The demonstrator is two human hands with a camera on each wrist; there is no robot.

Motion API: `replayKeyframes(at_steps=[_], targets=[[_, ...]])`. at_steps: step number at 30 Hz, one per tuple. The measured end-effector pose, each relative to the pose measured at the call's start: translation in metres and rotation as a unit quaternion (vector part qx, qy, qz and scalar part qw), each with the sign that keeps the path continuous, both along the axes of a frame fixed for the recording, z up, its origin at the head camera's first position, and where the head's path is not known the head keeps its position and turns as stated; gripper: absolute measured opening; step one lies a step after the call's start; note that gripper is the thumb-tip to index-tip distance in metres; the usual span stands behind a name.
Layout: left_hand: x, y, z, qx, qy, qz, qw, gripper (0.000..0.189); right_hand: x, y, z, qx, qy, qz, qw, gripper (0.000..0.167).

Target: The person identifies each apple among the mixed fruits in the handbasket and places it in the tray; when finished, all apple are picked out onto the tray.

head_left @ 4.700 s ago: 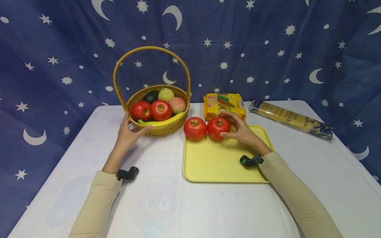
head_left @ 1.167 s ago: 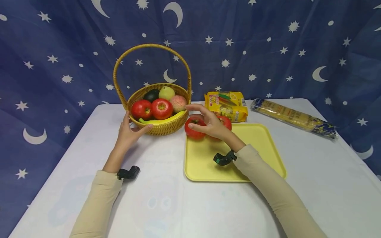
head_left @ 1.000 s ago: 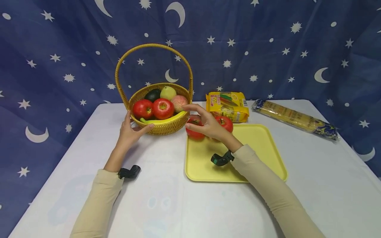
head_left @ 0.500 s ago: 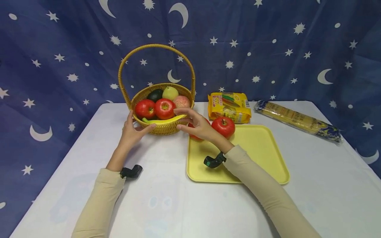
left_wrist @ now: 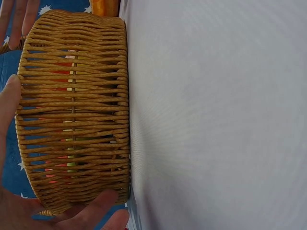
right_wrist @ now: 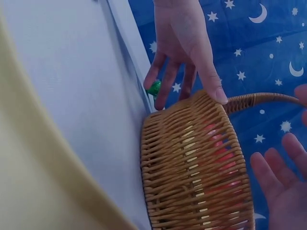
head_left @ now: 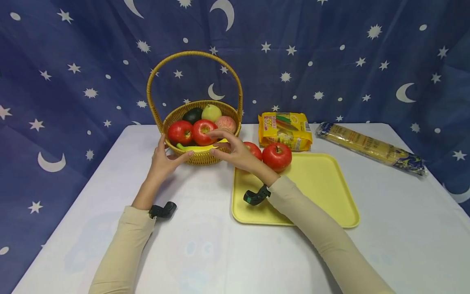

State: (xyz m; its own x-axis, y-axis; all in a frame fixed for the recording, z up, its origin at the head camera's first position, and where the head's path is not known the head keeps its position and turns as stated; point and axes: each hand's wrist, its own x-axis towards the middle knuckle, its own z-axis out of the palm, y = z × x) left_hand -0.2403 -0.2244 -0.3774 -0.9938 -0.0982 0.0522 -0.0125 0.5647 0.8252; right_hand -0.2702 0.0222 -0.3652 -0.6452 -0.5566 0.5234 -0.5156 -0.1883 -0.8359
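A wicker basket with a tall handle stands at the back left. It holds two red apples, a banana, a pale green pear, a peach and a dark green fruit, perhaps an avocado. My left hand rests on its left side, thumb at the rim and fingers extended along the wall. Over the front right rim hovers my right hand, fingers and thumb apart with nothing between them. It hides the banana's right end. On the yellow tray sit two red apples, one in full view, the other partly covered.
Behind the tray lies a yellow printed packet. To its right is a long clear bag of what looks like dry noodles. A star-and-moon curtain hangs directly behind the white table.
My right hand has left the right apple on the tray and moved left, past the other apple, to the basket's front rim. My left hand has stayed at the basket.
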Motion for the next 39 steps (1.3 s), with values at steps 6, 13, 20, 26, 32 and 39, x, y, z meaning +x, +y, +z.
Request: replayKeyframes(at_steps=[6,13,20,26,32,39], targets=[[0.001,0.001,0.001,0.001,-0.013,0.001,0.9999,0.114,-0.01,-0.005,0.0,-0.005,0.016,-0.005,0.9998,0.041],[0.001,-0.001,0.002,0.001,-0.012,-0.002,0.9999,0.114,-0.023,-0.01,0.0,0.015,0.029,-0.033,0.9989,0.038],[0.0,-0.001,0.001,0.0,-0.014,-0.003,0.9999,0.114,-0.029,-0.014,0.001,0.051,0.021,-0.054,0.997,0.036],[-0.002,-0.003,0.0,0.0,-0.012,-0.004,0.9999,0.115,-0.03,-0.02,0.005,0.082,0.02,-0.051,0.9951,0.037],[-0.003,-0.002,0.0,0.003,-0.005,-0.009,0.9999,0.114,-0.032,-0.023,0.007,0.105,0.021,-0.071,0.9917,0.038],[-0.002,-0.002,0.0,0.004,-0.003,-0.01,0.9999,0.113,-0.037,-0.026,0.009,0.124,0.024,-0.097,0.9872,0.038]])
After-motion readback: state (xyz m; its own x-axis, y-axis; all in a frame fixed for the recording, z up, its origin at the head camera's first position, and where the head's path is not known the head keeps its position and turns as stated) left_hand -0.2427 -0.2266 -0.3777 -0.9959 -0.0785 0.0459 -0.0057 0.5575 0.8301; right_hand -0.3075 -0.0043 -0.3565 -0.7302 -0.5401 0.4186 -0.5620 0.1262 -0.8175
